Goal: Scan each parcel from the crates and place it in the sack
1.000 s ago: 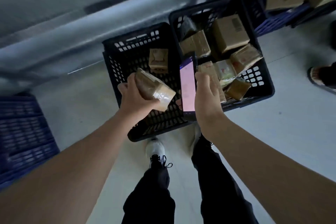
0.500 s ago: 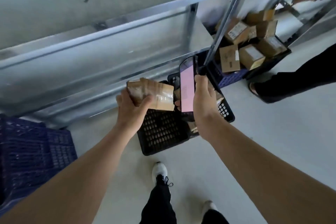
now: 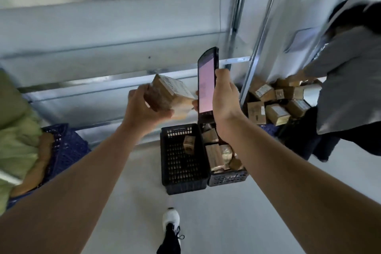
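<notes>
My left hand (image 3: pixel 144 107) grips a small brown taped parcel (image 3: pixel 168 94) with a white label on top, held up in front of me. My right hand (image 3: pixel 225 101) holds a handheld scanner (image 3: pixel 206 84) upright, its pink screen facing me, right beside the parcel. Below on the floor stand two black crates: the left crate (image 3: pixel 181 171) holds one small parcel (image 3: pixel 189 144), the right crate (image 3: pixel 227 177) holds several. A green sack (image 3: pixel 16 134) shows at the far left edge.
Another person (image 3: pixel 348 88) bends over a pile of cardboard parcels (image 3: pixel 274 101) at the right. A blue crate (image 3: pixel 66 146) stands at the left beside the sack. A metal shelf frame (image 3: pixel 257 47) rises behind. My white shoe (image 3: pixel 171 217) is on the grey floor.
Both hands have risen higher with the parcel and scanner. The view has lifted and drawn back from the black crates, so the sack at the left and the other person at the right now show.
</notes>
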